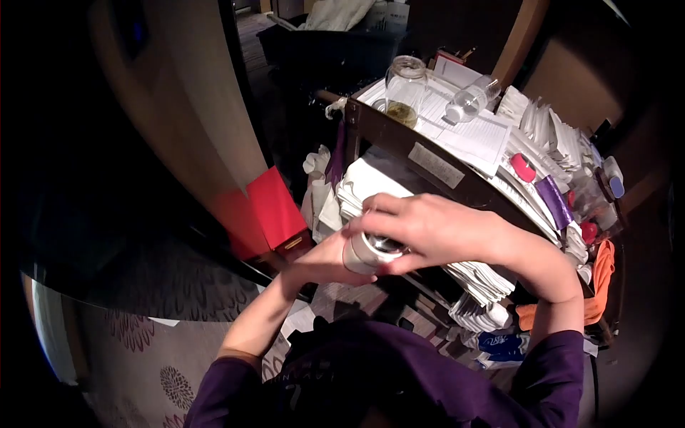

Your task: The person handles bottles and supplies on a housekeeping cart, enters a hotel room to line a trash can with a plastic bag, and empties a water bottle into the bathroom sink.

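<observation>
A small white cup-like container point(362, 256) with a dark, shiny opening is held in front of my chest. My left hand point(331, 258) is wrapped round its side from the left. Over its top, from the right, comes my right hand point(410, 227), with curled fingers at the rim; whether they pinch anything is hidden. Just behind both hands is a stack of folded white towels point(371, 178) on the cart's shelf.
A cart point(385, 121) carries a glass jar point(405, 93), a clear bottle point(472, 100), papers point(467, 143) and stacked white items point(546, 128). An orange cloth point(603, 278) hangs at its right. Red panels point(275, 210) stand at the left. Behind is a dark bin point(332, 53).
</observation>
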The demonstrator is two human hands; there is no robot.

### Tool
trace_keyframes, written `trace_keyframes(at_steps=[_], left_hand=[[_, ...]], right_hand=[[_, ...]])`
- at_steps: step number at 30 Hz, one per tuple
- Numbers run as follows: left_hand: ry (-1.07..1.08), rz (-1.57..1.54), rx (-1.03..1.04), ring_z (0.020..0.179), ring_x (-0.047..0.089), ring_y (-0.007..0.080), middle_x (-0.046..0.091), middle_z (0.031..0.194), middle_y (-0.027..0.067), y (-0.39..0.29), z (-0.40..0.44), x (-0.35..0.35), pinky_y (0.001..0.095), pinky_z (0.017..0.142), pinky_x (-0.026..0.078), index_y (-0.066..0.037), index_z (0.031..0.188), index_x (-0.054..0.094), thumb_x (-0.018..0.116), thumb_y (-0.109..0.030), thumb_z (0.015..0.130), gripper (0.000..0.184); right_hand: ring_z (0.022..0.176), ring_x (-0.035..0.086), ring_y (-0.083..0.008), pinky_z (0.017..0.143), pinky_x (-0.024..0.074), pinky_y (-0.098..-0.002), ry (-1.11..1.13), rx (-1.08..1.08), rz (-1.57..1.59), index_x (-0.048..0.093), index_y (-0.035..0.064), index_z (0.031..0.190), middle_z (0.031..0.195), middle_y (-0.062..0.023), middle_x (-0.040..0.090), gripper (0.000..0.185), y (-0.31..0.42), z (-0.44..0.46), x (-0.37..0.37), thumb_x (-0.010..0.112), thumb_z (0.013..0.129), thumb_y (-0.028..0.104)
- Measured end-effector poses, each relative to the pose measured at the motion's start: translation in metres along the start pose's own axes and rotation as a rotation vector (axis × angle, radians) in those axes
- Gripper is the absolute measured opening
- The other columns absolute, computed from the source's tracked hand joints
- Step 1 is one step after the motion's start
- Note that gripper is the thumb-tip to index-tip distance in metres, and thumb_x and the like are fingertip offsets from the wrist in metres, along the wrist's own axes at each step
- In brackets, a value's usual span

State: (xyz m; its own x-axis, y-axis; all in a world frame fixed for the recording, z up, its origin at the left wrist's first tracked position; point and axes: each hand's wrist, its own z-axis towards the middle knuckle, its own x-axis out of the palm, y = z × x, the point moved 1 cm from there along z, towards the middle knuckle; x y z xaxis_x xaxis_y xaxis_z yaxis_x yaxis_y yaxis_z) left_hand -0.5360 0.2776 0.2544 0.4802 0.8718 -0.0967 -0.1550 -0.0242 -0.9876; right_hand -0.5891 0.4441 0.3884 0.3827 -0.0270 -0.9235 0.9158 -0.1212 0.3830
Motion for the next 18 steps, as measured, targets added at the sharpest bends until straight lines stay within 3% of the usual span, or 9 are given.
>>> trace_keyframes(at_steps=[1, 2, 5, 7, 9, 12, 16, 18], left_hand=[[-0.042, 0.012, 0.02, 0.105, 0.053, 0.0173, 0.054, 0.113, 0.0079, -0.002, 0.0, 0.002, 0.0315, 0.09, 0.044, -0.004, 0.123, 0.045, 0.077, -0.018, 0.059, 0.073], [0.065, -0.003, -0.004, 0.105, 0.053, 0.0176, 0.054, 0.113, 0.0081, -0.006, 0.002, 0.001, 0.0324, 0.09, 0.043, -0.005, 0.118, 0.051, 0.076, -0.016, 0.058, 0.065], [0.063, 0.098, -0.032, 0.11, 0.05, 0.0208, 0.052, 0.116, 0.0104, -0.005, 0.003, 0.0, 0.0346, 0.094, 0.04, -0.006, 0.117, 0.053, 0.077, -0.016, 0.057, 0.065], [0.155, 0.169, -0.05, 0.111, 0.049, 0.0208, 0.051, 0.118, 0.0108, -0.011, 0.006, -0.002, 0.0343, 0.095, 0.039, -0.005, 0.122, 0.048, 0.077, -0.016, 0.057, 0.072], [0.18, 0.212, -0.063, 0.113, 0.048, 0.0209, 0.05, 0.121, 0.0111, -0.01, 0.006, -0.004, 0.0341, 0.097, 0.038, -0.005, 0.127, 0.042, 0.078, -0.017, 0.056, 0.08], [0.146, 0.186, -0.091, 0.117, 0.046, 0.0203, 0.048, 0.125, 0.0106, 0.003, 0.004, -0.003, 0.0336, 0.1, 0.036, -0.004, 0.135, 0.028, 0.081, -0.019, 0.054, 0.098], [-0.037, 0.146, -0.076, 0.114, 0.048, 0.019, 0.049, 0.123, 0.0098, 0.02, 0.005, -0.009, 0.0348, 0.098, 0.039, -0.006, 0.134, 0.03, 0.083, -0.02, 0.054, 0.097], [-0.107, 0.108, -0.081, 0.114, 0.049, 0.0196, 0.05, 0.123, 0.01, 0.021, 0.007, -0.012, 0.0353, 0.098, 0.039, -0.007, 0.134, 0.03, 0.083, -0.02, 0.054, 0.096]], right_hand=[[0.085, 0.059, -0.0349, 0.07, 0.0506, -0.0417, 0.013, -0.06, -0.037, 0.048, 0.0123, 0.119, 0.114, -0.0134, 0.048, 0.053, -0.001, -0.003, 0.001, 0.068, 0.07, 0.016], [0.085, 0.058, -0.0349, 0.071, 0.0499, -0.0421, -0.016, -0.108, -0.066, 0.048, 0.0123, 0.118, 0.115, -0.0131, 0.048, 0.052, 0.0, -0.005, 0.002, 0.068, 0.069, 0.015], [0.088, 0.054, -0.033, 0.077, 0.0475, -0.041, -0.002, -0.175, -0.073, 0.049, 0.0123, 0.112, 0.121, -0.0107, 0.045, 0.051, 0.001, -0.011, -0.003, 0.068, 0.066, 0.01], [0.09, 0.053, -0.0318, 0.077, 0.0469, -0.04, 0.011, -0.245, -0.063, 0.05, 0.0122, 0.112, 0.123, -0.0094, 0.045, 0.051, 0.0, -0.014, -0.011, 0.069, 0.065, 0.009], [0.098, 0.049, -0.0295, 0.08, 0.046, -0.038, 0.098, -0.133, -0.057, 0.051, 0.0123, 0.113, 0.126, -0.0082, 0.042, 0.053, 0.006, -0.02, -0.028, 0.068, 0.063, 0.005], [0.107, 0.049, -0.0342, 0.091, 0.0427, -0.0381, -0.109, -0.221, 0.18, 0.048, 0.0104, 0.114, 0.124, -0.0143, 0.042, 0.051, -0.011, -0.024, -0.03, 0.065, 0.066, 0.008], [0.121, 0.041, -0.0263, 0.096, 0.0371, -0.0353, -0.437, -0.14, 0.496, 0.046, 0.0091, 0.118, 0.128, -0.0151, 0.039, 0.049, -0.017, -0.033, -0.013, 0.07, 0.076, 0.02], [0.119, 0.042, -0.0232, 0.095, 0.0393, -0.033, -0.483, -0.073, 0.613, 0.044, 0.008, 0.12, 0.129, -0.0134, 0.038, 0.054, -0.02, -0.039, 0.0, 0.071, 0.074, 0.016]])
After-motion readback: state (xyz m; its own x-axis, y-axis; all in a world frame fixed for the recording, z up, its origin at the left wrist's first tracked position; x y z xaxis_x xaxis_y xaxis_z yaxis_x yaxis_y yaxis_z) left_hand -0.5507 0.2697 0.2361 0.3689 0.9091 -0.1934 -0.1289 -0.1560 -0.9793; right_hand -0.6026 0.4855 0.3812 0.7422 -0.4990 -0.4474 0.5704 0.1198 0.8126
